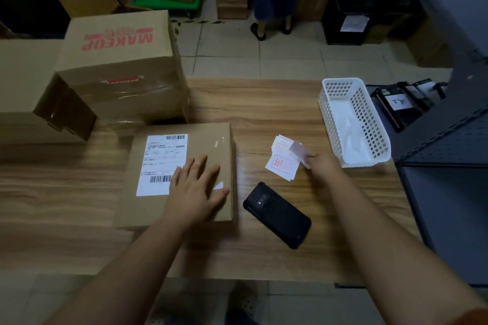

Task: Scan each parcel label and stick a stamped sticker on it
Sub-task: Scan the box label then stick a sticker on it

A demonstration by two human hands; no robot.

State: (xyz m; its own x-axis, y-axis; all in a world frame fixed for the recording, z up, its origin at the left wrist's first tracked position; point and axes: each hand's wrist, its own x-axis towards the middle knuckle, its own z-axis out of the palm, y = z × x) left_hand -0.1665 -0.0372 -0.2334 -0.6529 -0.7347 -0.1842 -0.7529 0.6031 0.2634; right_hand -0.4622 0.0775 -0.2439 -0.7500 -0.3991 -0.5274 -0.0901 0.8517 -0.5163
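Head view: left hand [196, 187] lay flat, fingers straight, pressing parcel [175, 174] on table [264, 103], partly over label [162, 161]. Right hand [323, 165] pinched one sticker [298, 150] above sticker stack [282, 161]. Scanner [277, 215] lay between, untouched. Advice: peel slowly, keep parcel pinned, place sticker clear of barcodes.

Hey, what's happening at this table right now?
A person is labelling parcels. Their left hand rests flat on a small parcel, partly covering its shipping label. Their right hand pinches one sticker lifted from a pile of stamped stickers beside a white basket. A black scanner lies on the table between the parcel and the pile. No stamped sticker shows on the parcel yet.
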